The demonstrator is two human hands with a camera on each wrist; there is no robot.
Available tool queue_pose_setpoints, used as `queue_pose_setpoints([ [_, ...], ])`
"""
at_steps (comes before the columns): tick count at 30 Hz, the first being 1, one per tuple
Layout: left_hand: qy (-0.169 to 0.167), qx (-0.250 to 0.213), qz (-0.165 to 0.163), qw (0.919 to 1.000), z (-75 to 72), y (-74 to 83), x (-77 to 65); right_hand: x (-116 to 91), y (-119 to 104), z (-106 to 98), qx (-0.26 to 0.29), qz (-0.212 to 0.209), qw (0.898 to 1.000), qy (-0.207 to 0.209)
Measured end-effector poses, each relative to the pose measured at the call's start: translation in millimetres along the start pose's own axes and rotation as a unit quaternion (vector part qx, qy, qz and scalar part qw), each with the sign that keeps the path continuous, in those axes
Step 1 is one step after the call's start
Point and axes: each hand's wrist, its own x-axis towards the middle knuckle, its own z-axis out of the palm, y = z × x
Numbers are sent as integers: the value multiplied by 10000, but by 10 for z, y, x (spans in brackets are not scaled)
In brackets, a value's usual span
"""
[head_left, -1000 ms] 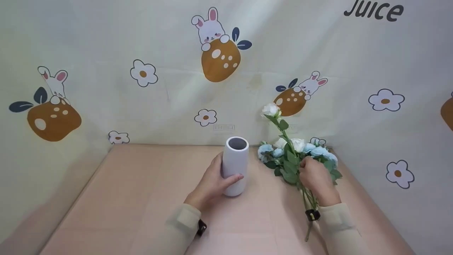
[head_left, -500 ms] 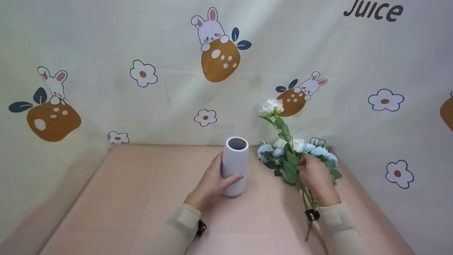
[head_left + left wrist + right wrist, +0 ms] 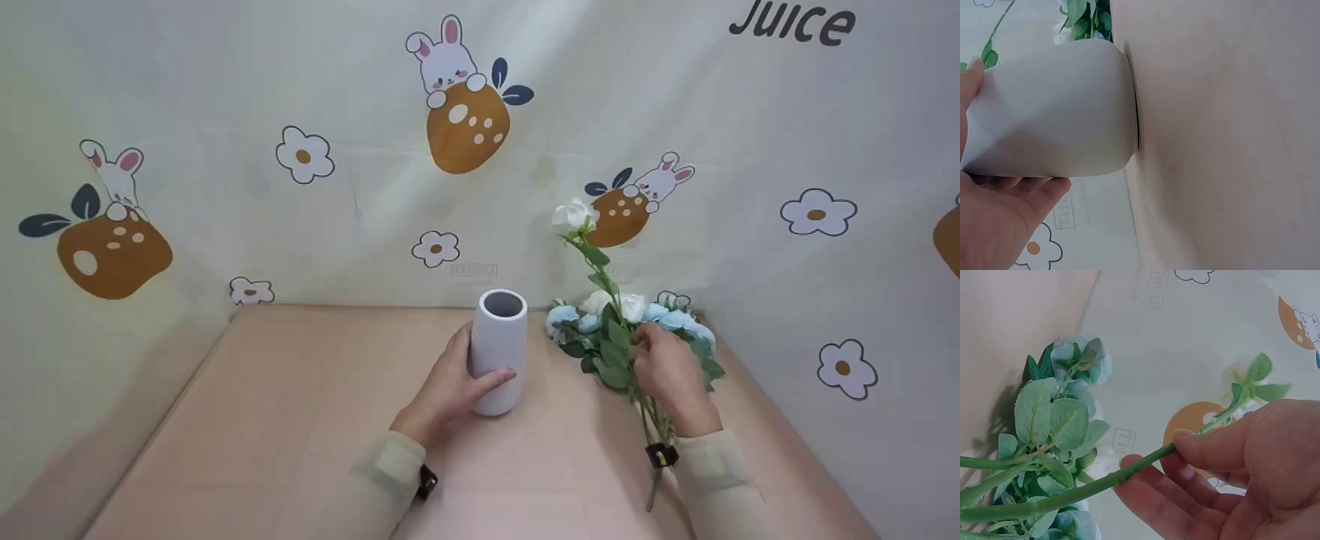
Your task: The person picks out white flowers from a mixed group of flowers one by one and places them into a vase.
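A white vase (image 3: pixel 499 352) stands upright on the table, its round mouth facing up. My left hand (image 3: pixel 450 379) grips its left side, the thumb across the front; in the left wrist view the fingers (image 3: pixel 1044 197) lie along the vase wall. To the right, my right hand (image 3: pixel 675 375) pinches the green stem (image 3: pixel 1140 464) of a white rose (image 3: pixel 575 217) between thumb and fingers. That rose is raised above the others. Under and behind the right hand lies a bunch of light blue flowers (image 3: pixel 679 321) and white flowers (image 3: pixel 631 307) with green leaves.
The stems of the bunch run toward the table's front, beside a black wrist device (image 3: pixel 661 455). A printed cloth (image 3: pixel 360 210) with rabbits and flowers hangs behind the pinkish table (image 3: pixel 300 420).
The white rose has risen slightly and its bloom has turned as the right hand twists the stem. The left hand and the vase have stayed in place.
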Motion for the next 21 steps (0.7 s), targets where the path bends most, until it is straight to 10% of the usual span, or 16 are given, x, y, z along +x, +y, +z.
queue_pose_setpoints([
  [21, -72, -118, -156, 9998, -6, 19, -3, -16, -64, -19, 122, -356, 9957, 842],
])
